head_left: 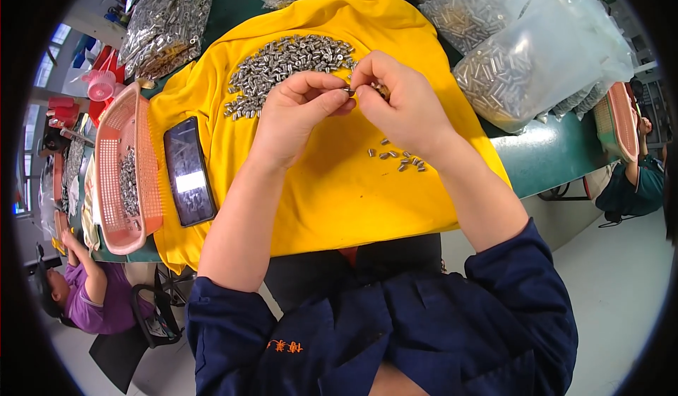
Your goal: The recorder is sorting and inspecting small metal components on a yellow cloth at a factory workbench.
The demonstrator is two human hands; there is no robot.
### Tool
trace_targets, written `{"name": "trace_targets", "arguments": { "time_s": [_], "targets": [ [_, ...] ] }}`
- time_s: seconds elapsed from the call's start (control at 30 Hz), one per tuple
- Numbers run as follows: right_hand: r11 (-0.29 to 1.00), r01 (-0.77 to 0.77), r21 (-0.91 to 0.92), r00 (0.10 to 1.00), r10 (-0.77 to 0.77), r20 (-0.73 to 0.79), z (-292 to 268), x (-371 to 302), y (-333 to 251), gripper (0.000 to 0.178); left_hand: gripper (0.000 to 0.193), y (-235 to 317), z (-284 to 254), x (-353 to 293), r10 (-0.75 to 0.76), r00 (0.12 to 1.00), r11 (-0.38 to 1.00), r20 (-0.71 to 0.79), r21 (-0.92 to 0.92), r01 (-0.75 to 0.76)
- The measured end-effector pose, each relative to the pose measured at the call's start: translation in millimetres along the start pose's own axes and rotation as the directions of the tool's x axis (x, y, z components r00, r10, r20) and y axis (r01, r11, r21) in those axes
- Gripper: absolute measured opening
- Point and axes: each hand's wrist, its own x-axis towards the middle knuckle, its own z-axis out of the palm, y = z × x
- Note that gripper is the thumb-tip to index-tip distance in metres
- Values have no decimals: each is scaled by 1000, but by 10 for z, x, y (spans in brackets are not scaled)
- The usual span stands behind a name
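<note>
A small metal part (350, 91) sits pinched between the fingertips of both hands in the head view, held just above the yellow cloth (332, 184). The left hand (296, 113) closes thumb and forefinger on it from one side; the right hand (404, 103) meets it from the other, fingers curled tight, and something small and dark shows between its knuckles, too small to tell what. Whether the part is one piece or two being pressed together cannot be made out. Just beyond the fingers lies a big heap (289, 67) of like silver pieces, spread loosely on the cloth. Below the right hand, nearer the body, lies a small scatter (399, 157) of about a dozen pieces, well apart from the heap. Judging by that, the small scatter may be the pieces already handled and the heap those left, so the work looks barely begun; which group is which cannot be told for sure. Left of the left hand a phone (188, 171) lies flat on the cloth, and further left a pink basket (116, 205) holds more pieces. Far beyond and right of the fingers, clear bags (508, 64) full of metal tubes rest on the green table (551, 156). Other people sit at the lower left and right edges.
</note>
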Motion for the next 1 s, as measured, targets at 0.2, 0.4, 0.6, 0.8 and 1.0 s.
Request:
{"name": "trace_targets", "arguments": {
  "time_s": [0.2,0.4,0.6,0.8,1.0],
  "targets": [
    [979,68,-192,994,-83,-70,89,-11,100,6,12,-2,18,11,30,999,985,-44,174,-22],
    [822,-204,532,973,231,16,-71,60,155,5,9,-53,-17,29,73,993,955,-91,292,-44],
    [883,-57,467,955,184,-232,-210,119,184,6,15,-124,330,-122,-97,974,637,204,765,-97],
    [883,-22,468,962,146,-231,-213,127,183,7,15,69,178,154,290,893,284,343,860,-423],
    [890,-5,456,973,109,-202,-164,120,206,8,9,84,71,523,80,929,-75,360,932,-355]
  ]
}}
